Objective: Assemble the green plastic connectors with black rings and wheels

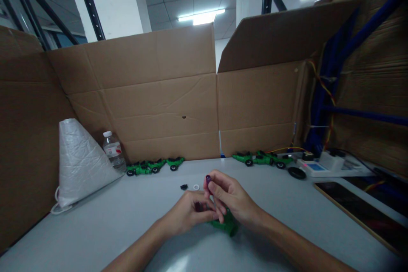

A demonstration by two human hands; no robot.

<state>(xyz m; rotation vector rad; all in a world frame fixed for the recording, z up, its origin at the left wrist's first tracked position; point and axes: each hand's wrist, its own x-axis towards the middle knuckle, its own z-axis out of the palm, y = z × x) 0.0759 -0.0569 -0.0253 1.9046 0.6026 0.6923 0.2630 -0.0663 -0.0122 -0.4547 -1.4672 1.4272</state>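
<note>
Beyond my left hand point(189, 211), grasping a green body point(228, 225), and right hand point(232, 193), pinching a screwdriver point(208, 179), cars point(156, 165) stand seemingly assembled, while a black part point(184, 187) and ring point(194, 187) lie unfitted.

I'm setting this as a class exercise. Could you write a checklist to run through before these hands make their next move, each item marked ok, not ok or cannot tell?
1. Right hand grips the purple-ended tool: ok.
2. Left hand is at the green toy: ok.
3. Tool's lower end is seated on the toy: cannot tell, fingers hide it.
4. Small black part and white ring are in sight: ok, beyond the hands.
5. A hand is free for them: not ok, both are occupied.
6. Bottle is capped: ok.
</note>
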